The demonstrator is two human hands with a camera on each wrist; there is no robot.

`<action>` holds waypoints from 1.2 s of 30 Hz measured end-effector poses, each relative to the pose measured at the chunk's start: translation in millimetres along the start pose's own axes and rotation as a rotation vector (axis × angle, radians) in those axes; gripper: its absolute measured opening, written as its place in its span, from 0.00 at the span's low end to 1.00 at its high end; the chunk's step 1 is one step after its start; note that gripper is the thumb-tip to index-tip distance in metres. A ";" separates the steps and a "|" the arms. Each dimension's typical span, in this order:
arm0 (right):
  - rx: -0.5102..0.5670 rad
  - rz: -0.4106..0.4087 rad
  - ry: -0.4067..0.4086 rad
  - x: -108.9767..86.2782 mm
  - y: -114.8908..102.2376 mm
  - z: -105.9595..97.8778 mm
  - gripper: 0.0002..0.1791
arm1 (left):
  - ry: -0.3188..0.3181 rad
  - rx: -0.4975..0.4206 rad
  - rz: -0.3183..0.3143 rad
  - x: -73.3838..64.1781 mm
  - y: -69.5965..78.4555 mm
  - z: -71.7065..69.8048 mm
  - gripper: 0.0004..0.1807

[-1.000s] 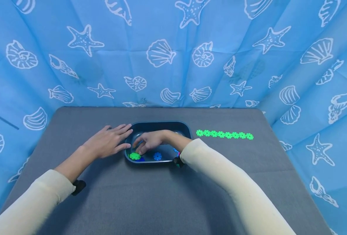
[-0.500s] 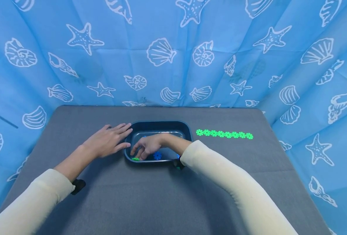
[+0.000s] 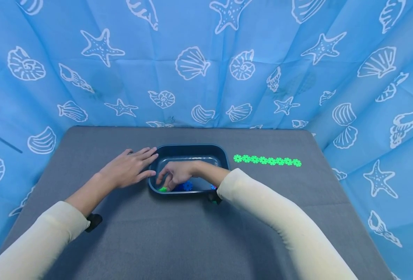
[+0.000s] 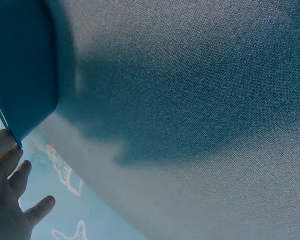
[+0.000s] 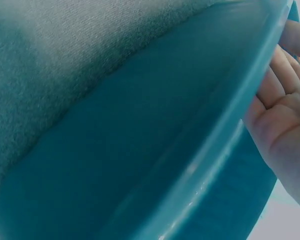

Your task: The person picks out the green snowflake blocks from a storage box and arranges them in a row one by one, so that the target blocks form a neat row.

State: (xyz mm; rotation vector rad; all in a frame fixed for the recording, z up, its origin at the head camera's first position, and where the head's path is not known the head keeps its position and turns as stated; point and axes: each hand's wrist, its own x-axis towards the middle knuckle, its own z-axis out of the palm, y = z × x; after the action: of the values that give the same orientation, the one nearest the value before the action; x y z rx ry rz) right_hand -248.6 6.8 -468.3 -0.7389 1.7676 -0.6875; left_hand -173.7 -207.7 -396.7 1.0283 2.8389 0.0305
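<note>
A dark blue rectangular tub (image 3: 192, 193) stands on the grey-covered table. My left hand (image 3: 126, 170) rests at its left rim, fingers straight and spread; in the left wrist view its fingertips overlap the rim. My right hand (image 3: 178, 174) reaches down inside the tub, fingers bent toward the front left corner. A green notched plastic disc (image 3: 162, 189) shows right at its fingertips; whether they pinch it I cannot tell. Blue notched discs (image 3: 187, 186) lie beside the hand on the tub floor. The right wrist view shows the tub wall (image 5: 115, 135) and the palm (image 5: 285, 120).
A row of several green discs (image 3: 267, 160), linked edge to edge, lies on the table (image 3: 178, 241) right of the tub. Behind the table hangs a blue curtain (image 3: 206, 97) with white shells and starfish. Another multicoloured piece (image 3: 213, 187) shows beneath the right wrist.
My right hand has dipped lower in the tub's front left corner, covering most of the green disc. Blue discs beside it have shifted. The left hand has stayed put.
</note>
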 end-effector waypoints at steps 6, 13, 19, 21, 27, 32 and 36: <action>0.011 -0.039 0.057 -60.8 -43.9 6.3 0.20 | 0.004 -0.002 -0.002 0.4 -0.2 0.2 0.36; 0.019 -0.042 0.138 -90.5 -50.7 9.4 0.17 | -0.012 0.002 -0.018 2.4 0.6 -0.2 0.37; -0.046 -0.088 0.223 -101.0 -40.0 8.9 0.14 | -0.023 0.000 -0.028 2.1 1.3 0.1 0.38; -0.052 -0.089 0.242 -105.3 -36.3 7.8 0.14 | -0.026 -0.002 -0.033 1.7 1.3 0.6 0.38; -0.087 -0.091 0.256 -124.4 -27.5 -0.2 0.15 | -0.021 0.005 -0.034 1.6 1.7 2.0 0.38; -0.089 -0.058 0.276 -148.8 -22.2 -11.7 0.16 | -0.016 0.011 -0.035 1.1 2.1 2.4 0.38; -0.076 -0.039 0.330 -174.8 -14.8 -21.5 0.16 | -0.013 0.006 -0.030 0.9 2.8 0.7 0.37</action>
State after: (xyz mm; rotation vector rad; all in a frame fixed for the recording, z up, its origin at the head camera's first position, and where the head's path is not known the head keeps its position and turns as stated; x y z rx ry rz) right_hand -221.8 132.0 -346.5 -0.7441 2.0939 -0.8074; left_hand -172.5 -205.0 -397.3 0.9826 2.8443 0.0130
